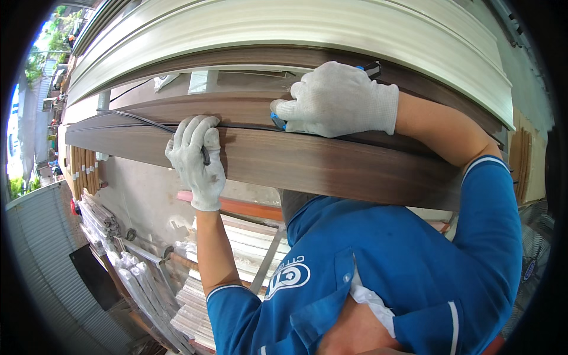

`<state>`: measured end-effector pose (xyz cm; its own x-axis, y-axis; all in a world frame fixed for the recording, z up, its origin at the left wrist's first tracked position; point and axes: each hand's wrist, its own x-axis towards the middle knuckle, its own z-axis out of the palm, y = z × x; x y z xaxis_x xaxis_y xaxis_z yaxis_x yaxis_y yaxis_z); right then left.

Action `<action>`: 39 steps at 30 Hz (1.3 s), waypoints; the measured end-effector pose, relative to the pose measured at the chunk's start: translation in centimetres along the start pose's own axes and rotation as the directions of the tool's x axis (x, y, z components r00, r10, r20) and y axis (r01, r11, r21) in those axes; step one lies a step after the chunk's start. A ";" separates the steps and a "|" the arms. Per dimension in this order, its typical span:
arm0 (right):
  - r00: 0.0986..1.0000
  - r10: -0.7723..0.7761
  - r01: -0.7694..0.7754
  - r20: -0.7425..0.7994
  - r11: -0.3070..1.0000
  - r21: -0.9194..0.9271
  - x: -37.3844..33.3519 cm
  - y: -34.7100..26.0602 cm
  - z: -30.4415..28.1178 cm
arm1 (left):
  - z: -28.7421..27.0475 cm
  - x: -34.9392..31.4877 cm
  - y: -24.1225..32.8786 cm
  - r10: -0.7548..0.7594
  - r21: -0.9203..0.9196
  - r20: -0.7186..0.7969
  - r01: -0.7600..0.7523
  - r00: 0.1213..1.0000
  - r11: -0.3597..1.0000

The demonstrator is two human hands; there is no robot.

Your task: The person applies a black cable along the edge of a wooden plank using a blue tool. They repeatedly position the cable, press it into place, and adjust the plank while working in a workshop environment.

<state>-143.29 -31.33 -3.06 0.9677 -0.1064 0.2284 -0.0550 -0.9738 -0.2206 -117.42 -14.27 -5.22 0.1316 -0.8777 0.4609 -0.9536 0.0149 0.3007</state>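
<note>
A: Where's the brown board (pixel 313 163)?

B: Crosswise in front of the person's chest, running from 9 o'clock round towards 4, with pale panels (pixel 284 29) beyond it at 12.

A: How would it handle?

B: Stiff along its length, I'd guess, and awkward more than fragile. The face looks smooth, so bare fingers might slide; gloves ought to help. I'd grip both long edges, hands well apart, to stop it swinging.

A: And the black strip (pixel 139 118)?

B: Thin, probably light and bendy. It slants in from 10 o'clock to the left hand (pixel 197 157); I'd take it close to the board, where it can't whip about.

A: What are the hands doing?

B: The left, between 9 and 10, bends its fingers over the board; something dark shows by the thumb, but I can't tell whether it's pinching the strip. The right, the right hand (pixel 337 97) at 1 o'clock, is fisted around a blue-and-black tool (pixel 278 121), its type mostly hidden.
</note>
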 end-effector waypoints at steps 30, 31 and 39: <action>0.999 0.030 -0.032 0.029 0.998 0.055 11.8 -1.7 2.0 | 1.8 -0.7 -0.2 -0.250 -0.328 -0.266 0.157 0.931 0.932; 1.000 0.010 -0.010 -0.003 0.998 0.057 12.1 -1.7 2.0 | 1.8 -0.8 -0.2 -0.264 -0.318 -0.252 0.178 0.931 0.931; 0.989 0.076 -0.079 0.124 0.997 0.014 -1.9 -1.4 -1.5 | 0.5 -0.8 -1.8 -0.123 0.006 -0.152 0.126 0.981 0.992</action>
<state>-145.39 -30.07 -1.71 0.9837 -0.1547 0.0911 -0.1277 -0.9596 -0.2508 -115.95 -13.85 -6.54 0.2878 -0.7899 0.5415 -0.9310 -0.0981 0.3517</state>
